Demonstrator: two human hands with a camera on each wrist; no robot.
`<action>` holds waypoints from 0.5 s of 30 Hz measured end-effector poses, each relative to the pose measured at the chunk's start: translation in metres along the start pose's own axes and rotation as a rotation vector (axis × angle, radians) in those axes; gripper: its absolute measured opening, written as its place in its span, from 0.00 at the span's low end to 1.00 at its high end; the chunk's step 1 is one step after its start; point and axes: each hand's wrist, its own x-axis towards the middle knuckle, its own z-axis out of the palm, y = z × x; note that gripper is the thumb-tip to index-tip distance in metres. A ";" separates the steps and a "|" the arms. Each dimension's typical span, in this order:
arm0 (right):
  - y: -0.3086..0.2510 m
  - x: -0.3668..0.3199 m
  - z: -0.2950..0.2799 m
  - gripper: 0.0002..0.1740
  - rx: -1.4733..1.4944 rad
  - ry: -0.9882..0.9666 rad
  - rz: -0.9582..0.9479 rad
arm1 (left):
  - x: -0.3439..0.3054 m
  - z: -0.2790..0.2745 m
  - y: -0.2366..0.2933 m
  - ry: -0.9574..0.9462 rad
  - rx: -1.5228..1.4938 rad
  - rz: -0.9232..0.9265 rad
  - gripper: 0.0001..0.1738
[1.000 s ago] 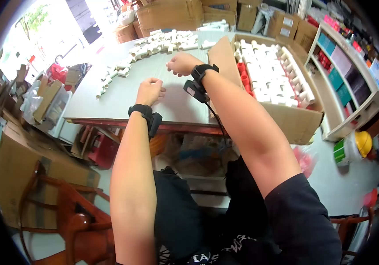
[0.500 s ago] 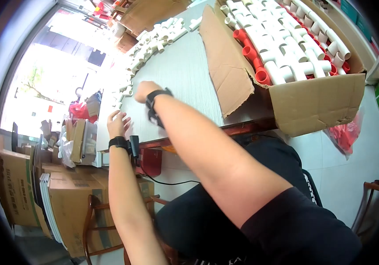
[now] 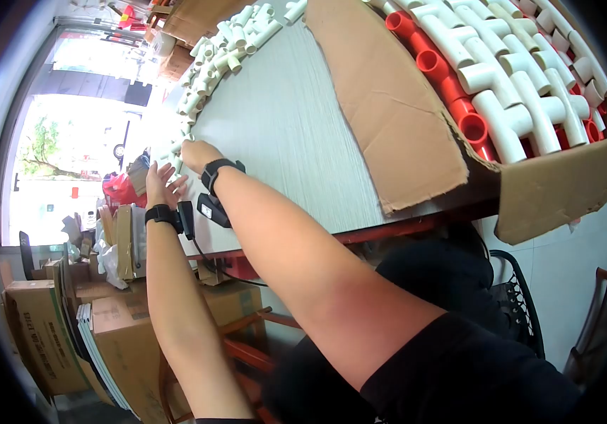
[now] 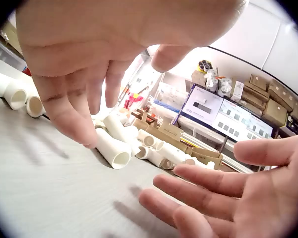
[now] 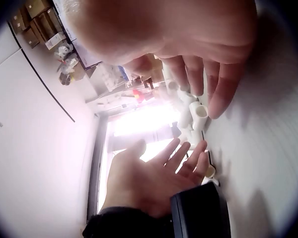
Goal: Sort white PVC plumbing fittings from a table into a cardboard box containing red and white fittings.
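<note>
Both left hand and right hand are held open; fittings at upper left could be swept off the table.

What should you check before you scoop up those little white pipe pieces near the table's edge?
1. Left hand empty, fingers straight: ok.
2. Right hand empty, fingers straight: ok.
3. White pipe pieces close to the fingers: ok, they lie just past the left fingertips.
4. Bare table between the two hands, nothing in the way: ok.
5. Pieces all fully on the table, none hanging over the edge: cannot tell.
</note>
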 end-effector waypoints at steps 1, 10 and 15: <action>-0.021 -0.034 -0.014 0.22 0.314 -0.058 0.127 | 0.007 0.002 0.000 -0.013 0.020 -0.010 0.36; 0.053 0.084 0.051 0.24 0.025 -0.060 -0.306 | 0.081 -0.002 -0.024 -0.144 -0.051 -0.045 0.37; 0.042 0.059 0.042 0.29 0.053 -0.012 -0.229 | 0.084 -0.001 -0.034 -0.179 -0.088 0.034 0.29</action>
